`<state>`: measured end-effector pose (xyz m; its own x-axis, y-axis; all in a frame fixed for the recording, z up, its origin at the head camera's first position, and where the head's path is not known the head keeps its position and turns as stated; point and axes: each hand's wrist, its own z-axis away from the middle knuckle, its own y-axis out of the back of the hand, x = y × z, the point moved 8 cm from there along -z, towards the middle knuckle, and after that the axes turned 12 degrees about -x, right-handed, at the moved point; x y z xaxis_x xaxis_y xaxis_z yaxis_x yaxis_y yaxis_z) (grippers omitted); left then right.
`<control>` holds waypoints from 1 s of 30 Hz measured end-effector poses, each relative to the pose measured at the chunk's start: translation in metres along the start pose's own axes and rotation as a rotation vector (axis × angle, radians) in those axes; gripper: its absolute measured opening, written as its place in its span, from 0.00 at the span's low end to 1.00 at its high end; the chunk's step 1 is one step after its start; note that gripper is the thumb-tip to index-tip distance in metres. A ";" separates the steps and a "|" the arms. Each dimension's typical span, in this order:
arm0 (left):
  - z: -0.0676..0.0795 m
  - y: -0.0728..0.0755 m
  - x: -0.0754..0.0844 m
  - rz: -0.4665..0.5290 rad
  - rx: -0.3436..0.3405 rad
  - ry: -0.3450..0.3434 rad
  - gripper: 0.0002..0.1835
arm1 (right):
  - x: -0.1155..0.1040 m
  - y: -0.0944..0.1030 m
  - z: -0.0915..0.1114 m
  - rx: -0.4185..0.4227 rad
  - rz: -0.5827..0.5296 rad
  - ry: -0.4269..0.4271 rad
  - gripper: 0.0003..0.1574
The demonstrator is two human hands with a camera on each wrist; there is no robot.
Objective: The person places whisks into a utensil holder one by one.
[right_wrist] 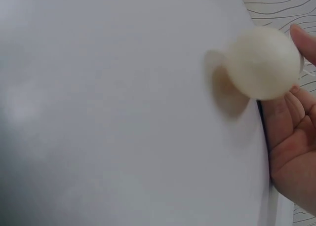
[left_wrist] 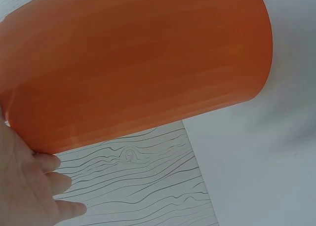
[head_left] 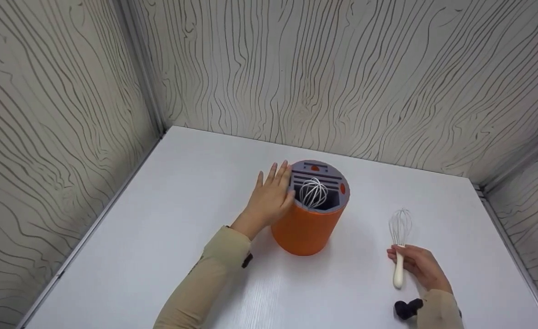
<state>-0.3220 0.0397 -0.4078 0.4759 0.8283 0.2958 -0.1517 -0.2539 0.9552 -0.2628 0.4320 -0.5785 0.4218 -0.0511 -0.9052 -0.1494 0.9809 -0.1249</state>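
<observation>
An orange cylindrical utensil holder with a grey slotted top stands upright on the white table. From its larger opening rises the wire head of a whisk; the rest of that whisk is hidden inside. Against the holder's upper left side rests my left hand, its fingers extended along the rim. The left wrist view shows the orange wall close up, with this hand at its edge. To the right, my right hand pinches a second whisk by its cream handle, wire head pointing away. The rounded handle end fills part of the right wrist view.
The white table meets a wood-grain patterned panel at the back. Similar panels rise at the left and right sides, with metal strips along the corners. A black wrist-camera piece sits by the right cuff.
</observation>
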 end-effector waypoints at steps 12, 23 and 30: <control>0.000 -0.002 -0.002 -0.006 -0.025 0.019 0.35 | -0.001 0.000 0.000 0.021 -0.002 0.006 0.12; 0.000 -0.002 0.000 -0.013 -0.026 0.027 0.35 | -0.001 0.001 0.003 0.075 -0.044 0.043 0.07; 0.000 0.000 0.000 -0.017 -0.010 0.019 0.34 | -0.004 0.000 0.006 0.082 -0.071 0.067 0.05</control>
<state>-0.3217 0.0398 -0.4080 0.4617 0.8419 0.2793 -0.1521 -0.2351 0.9600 -0.2592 0.4332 -0.5730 0.3676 -0.1308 -0.9207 -0.0462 0.9863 -0.1585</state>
